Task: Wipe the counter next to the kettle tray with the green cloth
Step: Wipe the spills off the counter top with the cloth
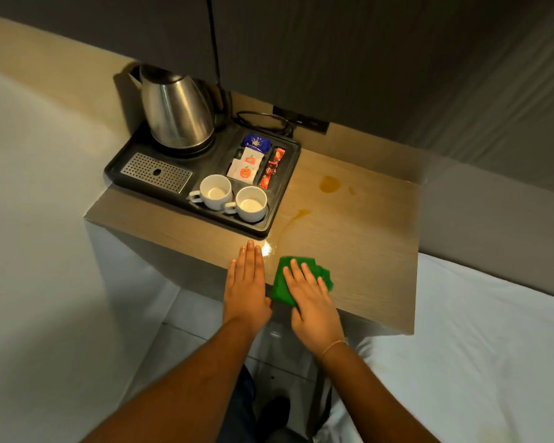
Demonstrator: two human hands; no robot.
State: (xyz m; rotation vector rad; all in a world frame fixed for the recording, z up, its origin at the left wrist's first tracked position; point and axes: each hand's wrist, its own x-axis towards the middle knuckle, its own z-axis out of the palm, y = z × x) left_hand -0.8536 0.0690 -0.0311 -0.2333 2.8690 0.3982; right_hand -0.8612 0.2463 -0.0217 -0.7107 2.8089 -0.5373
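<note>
At the front edge of the wooden counter [349, 251], just right of the black kettle tray [279, 199], we find the green cloth [280, 282] pressed flat under the right hand [312, 298]. Its fingers [296, 271] are extended and slightly spread on top of the cloth, not clamped around it. The left hand [245, 282] lies flat on the counter just beside the cloth, fingers straight and together, holding nothing.

We judge the wipe to be at its start: an amber spill [329, 183] near the back and a thin amber streak [296, 217] along the tray's side remain untouched, and a wet glare spot [267, 250] sits ahead of the left fingertips. The next move calls for downward pressure and a push away from the body, toward the streak and spill, staying clear of the tray.

The cloth is folded into a rough pad; its long axis runs from the near counter edge toward the back, tilted slightly right.
</note>
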